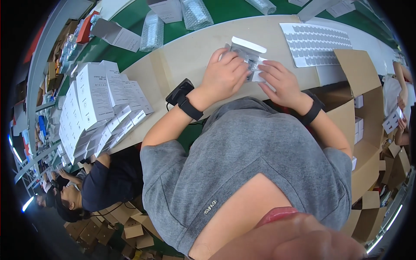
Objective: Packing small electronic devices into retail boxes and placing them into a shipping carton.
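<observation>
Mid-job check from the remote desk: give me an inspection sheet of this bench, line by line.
Surface: tan worktable, with a green mat behind it.
Job's things: small clear plastic bag with a white header, lying on the table under both hands; its contents are too small to tell.
Clutter: stacks of white boxes at the person's left; sheet of grey labels at the right; bubble-wrap pieces at the back.
Grippers: left hand and right hand both press fingers on the bag; black wristbands on both.
Cables: a thin black cable by the left wrist device.
Surroundings: open cardboard carton at the right; another person seated at lower left.
</observation>
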Demonstrator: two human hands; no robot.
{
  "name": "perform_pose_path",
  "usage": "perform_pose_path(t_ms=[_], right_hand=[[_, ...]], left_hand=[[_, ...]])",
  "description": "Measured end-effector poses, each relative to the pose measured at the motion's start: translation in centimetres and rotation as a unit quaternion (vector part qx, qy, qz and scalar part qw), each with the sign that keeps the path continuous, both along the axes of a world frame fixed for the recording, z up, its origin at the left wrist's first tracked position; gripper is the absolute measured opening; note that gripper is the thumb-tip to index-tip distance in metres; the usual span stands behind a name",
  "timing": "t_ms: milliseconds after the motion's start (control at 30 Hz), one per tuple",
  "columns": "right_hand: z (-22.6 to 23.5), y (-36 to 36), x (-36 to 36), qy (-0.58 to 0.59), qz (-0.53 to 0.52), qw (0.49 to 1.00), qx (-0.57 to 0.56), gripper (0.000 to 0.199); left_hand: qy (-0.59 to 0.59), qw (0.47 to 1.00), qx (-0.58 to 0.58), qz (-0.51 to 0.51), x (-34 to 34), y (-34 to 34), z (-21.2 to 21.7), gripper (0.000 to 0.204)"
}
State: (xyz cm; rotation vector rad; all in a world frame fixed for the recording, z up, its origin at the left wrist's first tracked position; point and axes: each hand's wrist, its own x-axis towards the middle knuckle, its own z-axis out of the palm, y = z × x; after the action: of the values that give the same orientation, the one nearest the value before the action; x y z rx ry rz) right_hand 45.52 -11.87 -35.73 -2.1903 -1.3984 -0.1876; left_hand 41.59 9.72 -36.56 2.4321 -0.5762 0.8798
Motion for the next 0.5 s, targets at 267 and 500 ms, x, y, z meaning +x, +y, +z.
perform_pose_path(t_ms=[267,500], right_hand=[[1.7,2.6,1.4,-0.049,-0.027,0.993,-0.102,0.011],[2.2,2.6,1.8,0.066,0.013,0.986,-0.152,0.011]], left_hand=[[0.117,0.979,0.161,-0.049,0.2,-0.4,1.7,0.013],[0.169,0.961,0.097,-0.198,-0.2,1.3,3.0,0.016]])
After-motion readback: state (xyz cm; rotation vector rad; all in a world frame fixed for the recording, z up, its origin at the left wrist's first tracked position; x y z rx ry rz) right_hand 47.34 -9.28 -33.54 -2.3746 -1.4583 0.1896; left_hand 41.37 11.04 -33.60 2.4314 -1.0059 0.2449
